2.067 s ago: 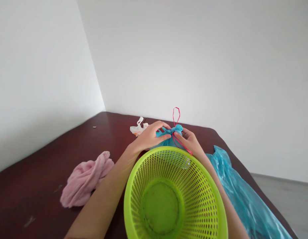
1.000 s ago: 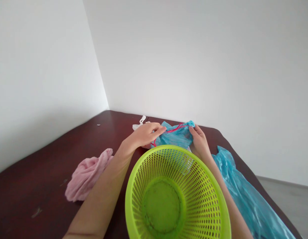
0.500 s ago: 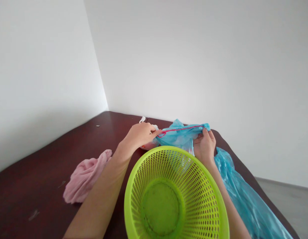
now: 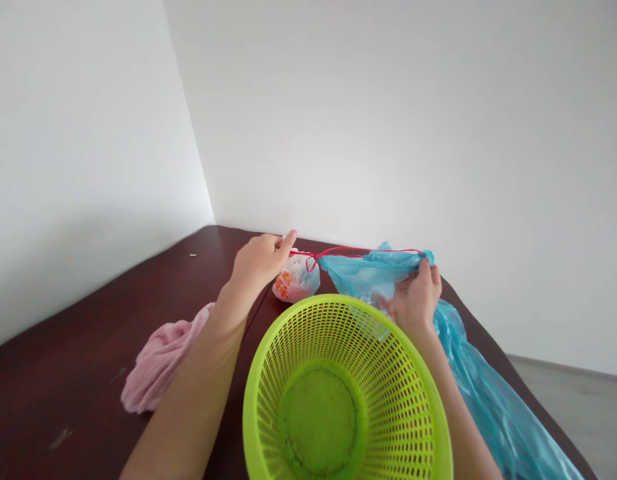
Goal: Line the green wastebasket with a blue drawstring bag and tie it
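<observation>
My left hand (image 4: 262,259) is closed on the end of a red drawstring (image 4: 338,250), which stretches across to a blue plastic bag (image 4: 361,275). At the bag's right end, my right hand (image 4: 421,292) pinches its gathered blue edge. The string runs along the bag's top, with a small loop near the left end. Beyond the string, a knotted clear plastic bag (image 4: 296,283) with orange marks sits on the table. In front of both hands is a green plastic basket (image 4: 318,413), tilted toward me, with nothing in it; its rim hides part of the blue bag.
A crumpled pink cloth (image 4: 156,370) lies on the dark red-brown table (image 4: 73,360), left of my forearm. More blue plastic film (image 4: 493,393) spreads along the table's right edge. White walls (image 4: 363,120) stand behind and to the left.
My left hand has moved left, drawing the red string out of the blue bag. My right hand has shifted slightly right with the bag's edge. More of the clear bag shows.
</observation>
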Demonstrator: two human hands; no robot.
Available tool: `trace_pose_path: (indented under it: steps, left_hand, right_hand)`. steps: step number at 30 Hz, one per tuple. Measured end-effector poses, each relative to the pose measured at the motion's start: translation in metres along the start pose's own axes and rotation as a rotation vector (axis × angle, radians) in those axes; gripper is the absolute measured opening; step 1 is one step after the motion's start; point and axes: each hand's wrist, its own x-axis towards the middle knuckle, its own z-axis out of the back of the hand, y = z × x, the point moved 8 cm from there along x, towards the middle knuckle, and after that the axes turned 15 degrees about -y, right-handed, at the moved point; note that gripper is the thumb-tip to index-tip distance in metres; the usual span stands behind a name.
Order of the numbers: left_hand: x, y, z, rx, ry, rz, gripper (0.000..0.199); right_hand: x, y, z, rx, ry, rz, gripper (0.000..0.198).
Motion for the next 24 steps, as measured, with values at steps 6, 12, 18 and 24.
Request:
trace_pose_path:
  steps: [6, 12, 18, 24]
  left_hand:
    - [0.004, -0.012, -0.003, -0.884, -0.076, 0.067, 0.055]
    - [-0.021, -0.047, -0.044, -0.698, 0.172, -0.186, 0.05]
    - [-0.047, -0.071, -0.076, -0.589, 0.428, -0.339, 0.025]
    - [-0.041, -0.069, -0.074, -0.657, 0.322, -0.259, 0.021]
  right_hand:
    - [-0.017, -0.01, -0.016, -0.081, 0.138, -0.081, 0.044]
    - [-0.044, -0.026, -0.038, -0.196, 0.376, -0.15, 0.047]
    - [-0.06, -0.026, -0.047, -0.351, 0.591, -0.172, 0.053]
    - [-0.067, -0.013, -0.054, -0.484, 0.696, -0.01, 0.05]
